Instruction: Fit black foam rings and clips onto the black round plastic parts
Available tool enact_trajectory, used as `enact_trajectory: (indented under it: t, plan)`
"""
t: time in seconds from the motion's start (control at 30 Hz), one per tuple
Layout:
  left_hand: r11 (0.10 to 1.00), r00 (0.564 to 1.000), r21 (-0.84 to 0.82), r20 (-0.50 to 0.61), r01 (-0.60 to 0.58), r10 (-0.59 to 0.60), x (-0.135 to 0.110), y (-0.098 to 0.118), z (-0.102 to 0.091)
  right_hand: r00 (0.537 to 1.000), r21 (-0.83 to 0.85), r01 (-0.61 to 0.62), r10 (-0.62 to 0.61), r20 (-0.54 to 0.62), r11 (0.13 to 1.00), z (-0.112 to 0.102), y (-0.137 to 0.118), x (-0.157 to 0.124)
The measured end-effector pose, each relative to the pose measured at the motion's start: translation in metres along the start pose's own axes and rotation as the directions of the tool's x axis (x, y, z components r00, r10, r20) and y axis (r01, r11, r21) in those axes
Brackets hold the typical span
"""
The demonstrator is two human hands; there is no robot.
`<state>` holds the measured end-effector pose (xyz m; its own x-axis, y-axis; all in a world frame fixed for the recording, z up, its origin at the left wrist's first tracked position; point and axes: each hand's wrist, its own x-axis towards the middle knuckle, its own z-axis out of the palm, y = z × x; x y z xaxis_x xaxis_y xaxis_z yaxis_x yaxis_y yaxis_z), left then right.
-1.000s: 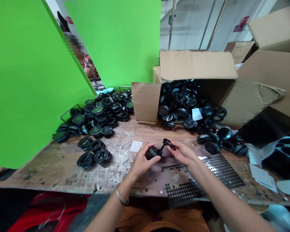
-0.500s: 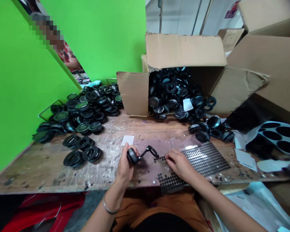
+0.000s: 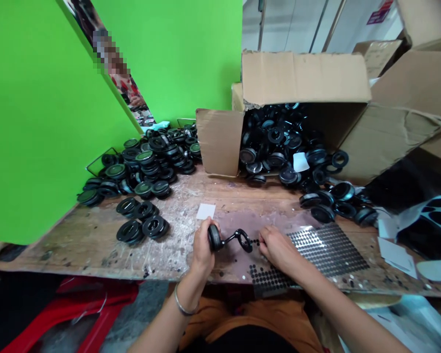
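Note:
My left hand [image 3: 203,247] is wrapped around the round base of a black hinged stand [image 3: 214,239], holding it just above the table. From that base a thin jointed arm leads to an open ring [image 3: 244,240], which points to the right. Just beyond the ring, my right hand [image 3: 275,246] has its fingers pinched together low over a row of small black dots; what is between the fingertips is hidden. Sheets of small round black dots lie under and beside this hand, one clear sheet [image 3: 329,250] to its right and another [image 3: 270,278] nearer the front edge.
Many similar stands are heaped at the left [image 3: 152,162], with small stacks in front [image 3: 130,230]. A cardboard box [image 3: 305,78] on its side spills more onto the wooden table [image 3: 81,245]. A white card [image 3: 206,211] lies behind my left hand; more papers [image 3: 397,256] lie right.
The view has swung left, so everything appears further right. The stand's ring has turned to face me more and sits slightly closer to my right fingertips. Both hands keep their closed grips.

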<state>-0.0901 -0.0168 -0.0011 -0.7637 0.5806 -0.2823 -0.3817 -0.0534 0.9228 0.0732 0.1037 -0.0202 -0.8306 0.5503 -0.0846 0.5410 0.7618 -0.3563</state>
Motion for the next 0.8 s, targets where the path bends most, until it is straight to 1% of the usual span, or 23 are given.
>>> enact_trajectory:
  t: [0.1,0.17,0.2,0.27,0.33,0.37,0.47,0.57,0.67,0.8]
  plan:
    - [0.999,0.999,0.023,-0.034,-0.036,0.037,0.002,-0.001,0.001,0.994,-0.052,0.034,-0.04,-0.102,0.998,0.012,0.003,-0.005]
    - [0.998,0.996,0.037,-0.06,-0.06,0.062,0.003,-0.002,0.0,0.985,-0.01,0.049,-0.05,-0.167,0.999,0.014,0.006,-0.01]
    - [0.996,0.995,0.045,-0.069,-0.071,0.074,0.004,-0.002,0.0,0.978,0.049,0.059,-0.048,-0.202,0.997,0.012,0.006,-0.012]
    - [0.994,0.993,0.056,-0.066,-0.094,0.098,0.004,-0.003,0.0,0.956,0.226,0.097,-0.028,-0.293,0.969,0.0,0.002,-0.015]
    - [0.992,0.993,0.062,-0.038,-0.108,0.11,0.002,-0.004,0.0,0.928,0.393,0.177,-0.019,-0.373,0.902,-0.017,-0.01,-0.016]
    - [0.991,0.993,0.07,-0.019,-0.112,0.114,0.001,-0.004,0.001,0.917,0.443,0.222,-0.032,-0.397,0.869,-0.025,-0.018,-0.016]
    - [0.98,0.99,0.142,0.03,-0.143,0.14,-0.004,-0.005,0.003,0.906,0.481,0.339,-0.143,-0.399,0.809,-0.041,-0.046,-0.013]
    - [0.953,0.98,0.227,0.066,-0.199,0.189,-0.007,-0.006,0.005,0.902,0.482,0.392,-0.225,-0.368,0.784,-0.04,-0.063,-0.008]
    - [0.943,0.976,0.254,0.085,-0.217,0.201,-0.008,-0.005,0.006,0.907,0.478,0.386,-0.231,-0.351,0.789,-0.033,-0.066,-0.005]
    - [0.948,0.976,0.24,0.1,-0.211,0.192,-0.01,-0.006,0.008,0.923,0.479,0.351,-0.212,-0.321,0.804,-0.03,-0.063,-0.003]
